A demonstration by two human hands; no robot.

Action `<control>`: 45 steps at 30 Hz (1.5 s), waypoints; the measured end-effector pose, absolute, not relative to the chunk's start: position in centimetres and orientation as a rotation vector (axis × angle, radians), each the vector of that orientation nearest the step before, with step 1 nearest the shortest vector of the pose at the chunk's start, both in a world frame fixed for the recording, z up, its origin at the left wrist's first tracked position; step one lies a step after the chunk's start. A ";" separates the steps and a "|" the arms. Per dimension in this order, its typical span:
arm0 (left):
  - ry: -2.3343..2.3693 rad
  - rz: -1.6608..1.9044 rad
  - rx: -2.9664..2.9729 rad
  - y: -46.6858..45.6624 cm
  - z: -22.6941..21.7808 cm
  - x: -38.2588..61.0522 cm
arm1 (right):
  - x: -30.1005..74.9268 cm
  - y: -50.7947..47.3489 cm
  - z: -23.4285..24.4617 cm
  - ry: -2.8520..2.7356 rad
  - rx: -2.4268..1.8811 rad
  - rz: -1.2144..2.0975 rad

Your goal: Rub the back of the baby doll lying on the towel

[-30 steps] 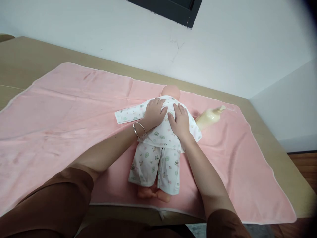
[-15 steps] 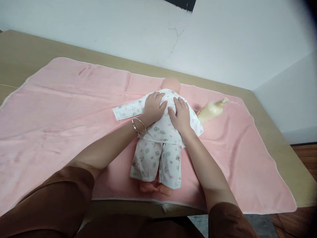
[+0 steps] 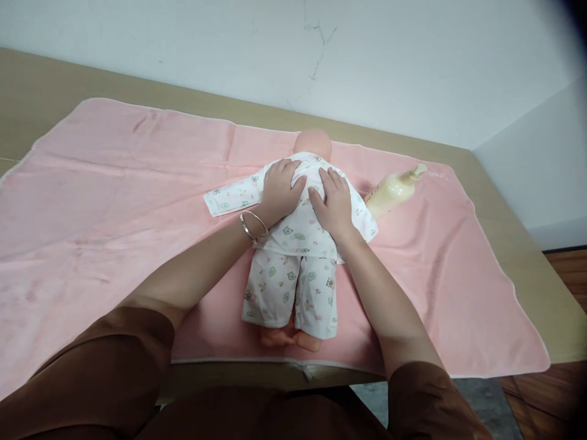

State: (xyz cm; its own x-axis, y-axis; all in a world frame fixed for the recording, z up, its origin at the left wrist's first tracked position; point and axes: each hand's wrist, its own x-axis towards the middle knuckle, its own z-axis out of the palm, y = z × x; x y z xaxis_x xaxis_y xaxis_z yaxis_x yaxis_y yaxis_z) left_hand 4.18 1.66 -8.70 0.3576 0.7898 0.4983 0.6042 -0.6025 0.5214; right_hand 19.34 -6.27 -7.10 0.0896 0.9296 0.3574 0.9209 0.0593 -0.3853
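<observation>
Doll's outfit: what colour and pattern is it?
The doll's outfit is white with small green and pink prints, clearest in the head view.

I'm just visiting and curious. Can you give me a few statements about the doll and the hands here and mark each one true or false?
1. Both hands, left hand and right hand, rest on the doll. True.
2. The doll lies on a blue blanket. False: the blanket is pink.
3. A bracelet is on the left wrist. True.
4. The doll's right-side arm is covered by a sleeve. False: it is bare.
5. The doll wears printed trousers. True.
</observation>
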 end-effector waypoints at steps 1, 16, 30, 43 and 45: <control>1.247 1.085 2.372 1.7 -8.7 4.2 | 19.3 -6.3 -7.1 -1.815 -1.848 0.021; 1.226 1.131 2.336 1.7 -8.9 4.2 | 19.4 -6.2 -7.4 -1.806 -1.787 -0.014; 1.254 1.158 2.312 1.7 -9.0 4.3 | 19.6 -6.1 -7.5 -1.797 -1.782 0.021; 1.222 1.162 2.296 1.8 -9.1 4.2 | 19.5 -6.2 -7.4 -1.797 -1.797 0.020; 1.217 1.156 2.282 1.8 -9.1 4.2 | 19.5 -6.3 -7.3 -1.795 -1.800 0.025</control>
State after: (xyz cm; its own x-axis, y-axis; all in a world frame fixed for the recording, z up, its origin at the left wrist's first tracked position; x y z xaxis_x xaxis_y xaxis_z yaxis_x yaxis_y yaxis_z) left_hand 4.24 1.77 -9.13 0.3141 0.7999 0.5114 0.5517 -0.5922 0.5874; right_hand 19.47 -6.26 -7.25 0.0895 0.9185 0.3851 0.9073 0.0844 -0.4119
